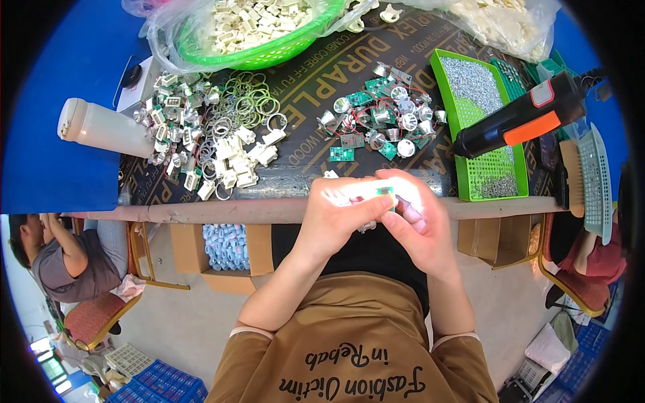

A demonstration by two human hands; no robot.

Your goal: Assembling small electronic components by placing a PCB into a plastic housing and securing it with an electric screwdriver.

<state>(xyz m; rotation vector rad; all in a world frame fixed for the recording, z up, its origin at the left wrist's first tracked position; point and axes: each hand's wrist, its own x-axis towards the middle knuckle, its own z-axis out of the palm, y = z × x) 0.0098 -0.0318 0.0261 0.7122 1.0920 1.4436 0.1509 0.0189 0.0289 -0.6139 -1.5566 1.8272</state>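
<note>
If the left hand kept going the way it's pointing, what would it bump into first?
The left hand points up and right, toward the right hand. It would probably meet the small white part with a green board they share, then the right hand's fingers. Depth is hard to judge.

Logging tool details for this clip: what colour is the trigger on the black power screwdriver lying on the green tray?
Orange, on the screwdriver; clearest in the head view.

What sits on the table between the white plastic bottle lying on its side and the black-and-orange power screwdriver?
In the head view, between the white bottle and the screwdriver lie white plastic clips with metal rings, then green circuit boards with silver reflector cups.
</note>
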